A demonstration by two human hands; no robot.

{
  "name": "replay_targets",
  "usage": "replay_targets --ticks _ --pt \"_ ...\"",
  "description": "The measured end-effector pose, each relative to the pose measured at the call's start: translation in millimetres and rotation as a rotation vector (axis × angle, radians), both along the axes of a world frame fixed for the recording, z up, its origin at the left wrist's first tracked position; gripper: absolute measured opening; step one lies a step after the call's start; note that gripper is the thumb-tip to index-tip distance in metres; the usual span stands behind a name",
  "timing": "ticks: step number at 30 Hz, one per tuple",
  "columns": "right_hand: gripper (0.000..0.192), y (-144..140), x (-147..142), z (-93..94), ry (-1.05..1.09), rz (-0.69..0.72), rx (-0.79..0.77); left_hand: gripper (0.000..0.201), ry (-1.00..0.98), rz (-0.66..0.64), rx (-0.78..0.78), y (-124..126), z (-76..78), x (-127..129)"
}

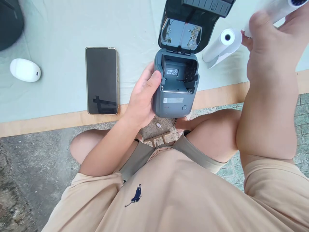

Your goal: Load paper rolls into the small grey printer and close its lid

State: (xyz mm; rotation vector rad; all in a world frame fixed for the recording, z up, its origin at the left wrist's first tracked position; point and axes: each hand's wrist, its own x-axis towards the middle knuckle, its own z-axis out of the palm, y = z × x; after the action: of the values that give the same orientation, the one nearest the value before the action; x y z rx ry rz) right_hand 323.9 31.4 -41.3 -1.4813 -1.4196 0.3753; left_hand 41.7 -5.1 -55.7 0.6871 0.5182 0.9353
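Observation:
My left hand (145, 93) grips the left side of a dark grey portable label printer (174, 106) at the table's front edge. The printer's lid (183, 30) is swung up, and no roll shows in its paper bay. At the upper right, my right hand (272, 42) is closed around a white paper roll (277, 11), partly cut off by the frame and a little blurred. Between the printer and that hand, another white paper roll (218, 46) stands on the table with its loose end curling out.
Left of the printer, a smartphone (101, 80) with a dark screen lies near the wooden table edge (48, 125). Farther left are a white rounded case (25, 70) and a black object (11, 24), cut off by the frame. A pale cloth (60, 29) covers the table.

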Motion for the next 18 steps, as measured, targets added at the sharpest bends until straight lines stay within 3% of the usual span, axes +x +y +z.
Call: replay_targets --ticks 3,6,9,11,13,15,18 --pt "0.022 -6 -4 3.1 -0.194 -0.056 0.016 0.021 -0.007 -0.011 -0.001 1 -0.3 -1" --pt "0.052 -10 -10 4.8 -0.328 -0.132 -0.136 0.023 0.009 -0.022 0.018 1 -0.4 -2" --pt "0.07 -13 -9 5.3 -0.37 -0.122 -0.257 0.027 0.038 -0.009 0.037 -1 0.2 -2" --pt "0.065 -17 -6 7.1 -0.376 -0.115 -0.208 0.027 0.039 0.009 0.035 -3 0.8 -1" --pt "0.053 -21 -3 10.3 -0.37 -0.11 -0.026 0.025 0.028 0.018 0.02 -4 1.4 -1" --pt "0.046 -25 -7 13.8 -0.497 -0.053 0.102 0.023 0.017 0.025 0.001 -4 1.8 -1" --pt "0.059 -24 -23 18.2 -0.817 -0.001 -0.059 0.021 0.01 0.021 -0.013 -4 1.6 -1"
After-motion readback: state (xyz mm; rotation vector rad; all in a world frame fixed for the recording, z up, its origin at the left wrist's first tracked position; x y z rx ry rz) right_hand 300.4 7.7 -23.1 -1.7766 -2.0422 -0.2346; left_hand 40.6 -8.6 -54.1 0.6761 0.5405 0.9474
